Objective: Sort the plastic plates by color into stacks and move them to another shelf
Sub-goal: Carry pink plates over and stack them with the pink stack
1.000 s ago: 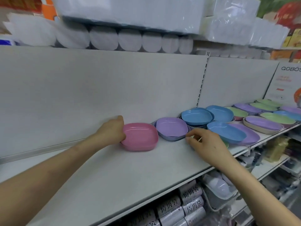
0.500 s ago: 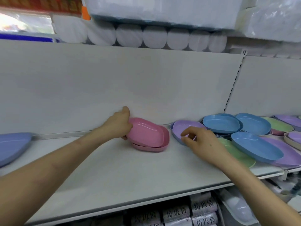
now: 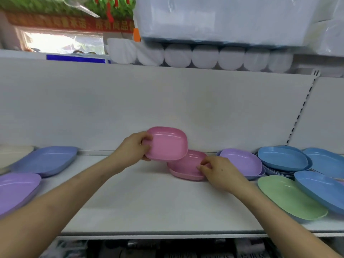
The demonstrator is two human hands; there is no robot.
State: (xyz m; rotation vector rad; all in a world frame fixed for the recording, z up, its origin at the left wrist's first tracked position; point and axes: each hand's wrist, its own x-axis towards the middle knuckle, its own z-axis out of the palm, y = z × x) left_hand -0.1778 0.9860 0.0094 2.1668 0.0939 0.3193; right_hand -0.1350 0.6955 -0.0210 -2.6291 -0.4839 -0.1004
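While the left hand (image 3: 134, 149) holds one pink plate (image 3: 166, 144) up off the shelf (image 3: 149, 202), I see its thumb over the plate's left rim and its fingers curled beneath, a firm grasp. That plate is tilted, its hollow turned towards me, and it sits in front of the white back panel (image 3: 167, 105); its lower right edge overlaps the pink stack (image 3: 184, 167) in my view, though I cannot tell whether the two touch. The pink stack rests on the shelf near the back, at least two plates deep, with the upper one lying askew on the one below. The right hand (image 3: 219, 172) is at the stack's right side, thumb and fingertips closed in a pinch on the rim of the top plate. Just beside the stack, to its right, a lilac plate (image 3: 242, 161) lies on top of other plates, and beyond it stands a pile of blue plates (image 3: 283, 158). Nearer the shelf's front edge on the right lie a green plate (image 3: 290, 198) and another blue plate (image 3: 322, 189) partly over it. Well apart on the left I make out a periwinkle plate (image 3: 48, 159), a purple plate (image 3: 16, 189) in front of it and a cream plate (image 3: 13, 153) at the far edge. Above, white rolls (image 3: 204, 56) line the upper shelf.
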